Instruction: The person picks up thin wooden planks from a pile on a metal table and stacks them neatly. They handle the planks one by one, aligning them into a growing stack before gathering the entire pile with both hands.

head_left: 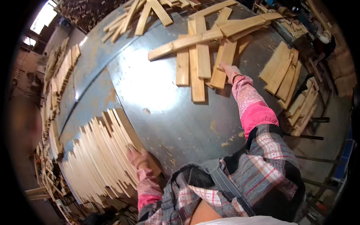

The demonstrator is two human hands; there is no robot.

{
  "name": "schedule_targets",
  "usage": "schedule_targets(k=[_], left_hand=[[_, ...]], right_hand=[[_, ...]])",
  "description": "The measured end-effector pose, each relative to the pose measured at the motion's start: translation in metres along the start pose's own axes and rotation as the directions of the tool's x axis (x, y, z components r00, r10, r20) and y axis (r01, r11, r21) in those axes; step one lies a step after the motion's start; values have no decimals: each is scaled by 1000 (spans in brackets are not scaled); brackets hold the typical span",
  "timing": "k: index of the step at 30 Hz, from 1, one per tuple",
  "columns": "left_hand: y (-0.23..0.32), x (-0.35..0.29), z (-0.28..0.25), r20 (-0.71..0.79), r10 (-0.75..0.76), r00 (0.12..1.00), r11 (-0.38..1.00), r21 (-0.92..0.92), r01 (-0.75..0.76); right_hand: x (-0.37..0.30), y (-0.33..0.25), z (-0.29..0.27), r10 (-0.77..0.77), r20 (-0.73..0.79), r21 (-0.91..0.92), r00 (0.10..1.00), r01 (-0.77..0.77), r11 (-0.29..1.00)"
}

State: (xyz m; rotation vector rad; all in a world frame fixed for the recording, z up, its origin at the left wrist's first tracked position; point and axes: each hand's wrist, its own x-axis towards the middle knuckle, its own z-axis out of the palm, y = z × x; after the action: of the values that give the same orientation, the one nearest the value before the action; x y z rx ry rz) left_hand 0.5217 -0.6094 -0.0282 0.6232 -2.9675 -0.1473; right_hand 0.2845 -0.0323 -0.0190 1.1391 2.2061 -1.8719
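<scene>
My right hand [231,71] reaches out to a loose pile of pale wooden boards and closes on the near part of one wooden board [218,77]. Other boards, such as a long one [185,44] lying crosswise, overlap at angles around it. At the left, my left hand [138,158] lies over the near end of a row of boards [99,153] standing on edge, packed side by side. Its fingers stretch across the board edges by the outermost board [129,129]. Pink patterned sleeve covers are on both forearms.
The grey metal table [168,123] carries scattered wood shavings. More boards [150,15] lie at the far side, and short wide boards [279,71] rest at the right edge. Stacked boards [56,93] line the far left. Metal bars [307,137] stick out at the right.
</scene>
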Motion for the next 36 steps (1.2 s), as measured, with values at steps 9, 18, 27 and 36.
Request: schedule_targets(k=[9,18,27,36], left_hand=[[-22,-5,-6,38,-61,997,998,-24,62],[-3,-2,-1,34,-9,999,1000,-11,10],[18,5,-39,112,39,993,981,-192,-17],[186,-89,-24,661,426,618,-450,-438,779]], right_hand=[[-70,-51,-58,-122,285,450,951,-20,893],[-308,44,-183,56,285,83,957,-82,993],[-384,49,-148,150,479,47,865,-195,980],[-318,123,40,170,846,202,506,-598,776]])
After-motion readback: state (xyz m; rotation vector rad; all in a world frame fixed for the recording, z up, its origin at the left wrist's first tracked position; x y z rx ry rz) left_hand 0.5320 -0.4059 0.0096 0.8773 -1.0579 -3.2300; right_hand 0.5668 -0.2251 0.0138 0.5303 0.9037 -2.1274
